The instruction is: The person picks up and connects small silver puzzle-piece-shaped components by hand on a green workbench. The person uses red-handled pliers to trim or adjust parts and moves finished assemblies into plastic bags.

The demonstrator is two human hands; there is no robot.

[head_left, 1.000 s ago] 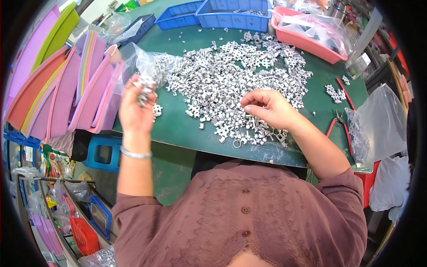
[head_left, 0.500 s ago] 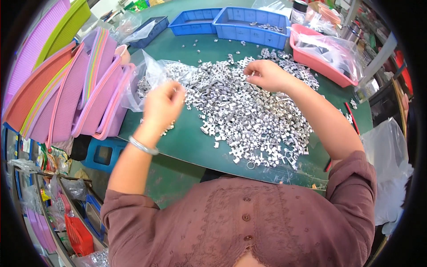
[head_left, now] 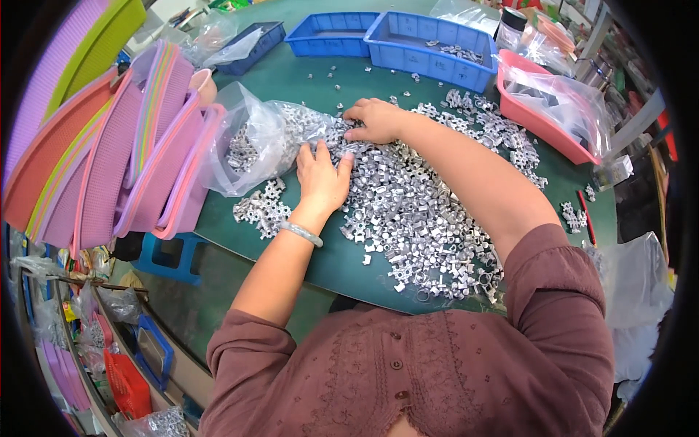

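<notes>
A large heap of small silvery metal parts [head_left: 429,218] covers the middle of the green table. At its left edge my left hand [head_left: 322,178] rests with its fingers spread, touching the parts near a clear plastic bag [head_left: 244,116]. My right hand [head_left: 375,120] lies on the far left side of the heap. Its fingers bend over the parts, with a gap between thumb and forefinger and nothing visible held. The bag lies on its side and holds many of the same parts. Beside it sits a small separate cluster of parts [head_left: 263,210].
Two blue bins [head_left: 429,62] [head_left: 331,36] stand at the back, one with a few parts inside. A pink tray [head_left: 546,116] holding plastic bags is at the right. Stacked purple and pink baskets [head_left: 102,160] crowd the left. A red pen-like stick [head_left: 587,217] lies at the right edge.
Both hands have come down onto the parts beside the bag. My left hand moved right and its fingers spread; my right hand moved left across the heap.
</notes>
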